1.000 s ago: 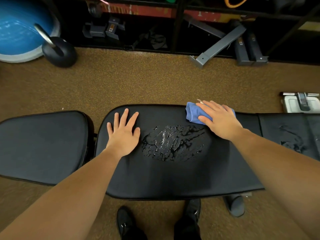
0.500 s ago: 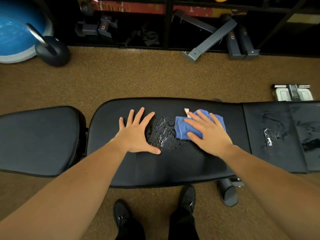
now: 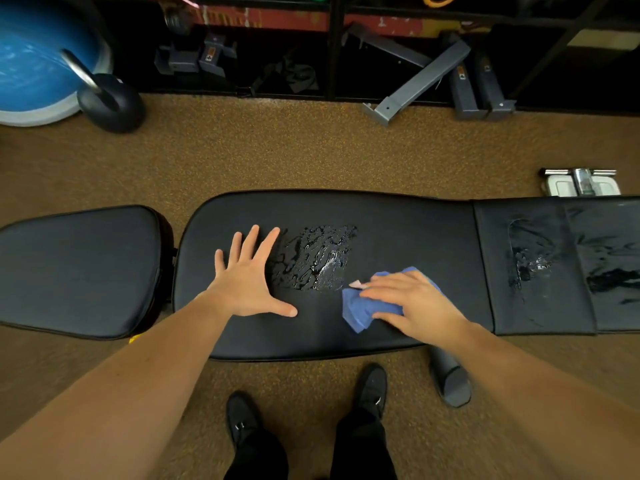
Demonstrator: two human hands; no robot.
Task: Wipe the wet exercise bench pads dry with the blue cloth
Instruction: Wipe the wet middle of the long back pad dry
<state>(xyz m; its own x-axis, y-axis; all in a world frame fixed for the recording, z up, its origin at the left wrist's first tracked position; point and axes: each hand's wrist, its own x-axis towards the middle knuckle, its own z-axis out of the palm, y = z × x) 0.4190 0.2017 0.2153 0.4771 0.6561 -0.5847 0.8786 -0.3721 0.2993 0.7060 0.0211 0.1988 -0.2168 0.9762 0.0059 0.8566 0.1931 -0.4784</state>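
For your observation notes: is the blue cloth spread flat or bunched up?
Bunched. The cloth sits crumpled under the right hand, folds showing at its near corner.

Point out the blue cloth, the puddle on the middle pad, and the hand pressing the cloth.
blue cloth (image 3: pixel 360 311): head view, on its exposed left fold.
puddle (image 3: pixel 313 259): head view, middle of the wet patch.
right hand (image 3: pixel 410 299): head view, back of the hand.

1 head-worn view looks steeply down, close over the bench pad (image 3: pixel 381 220).
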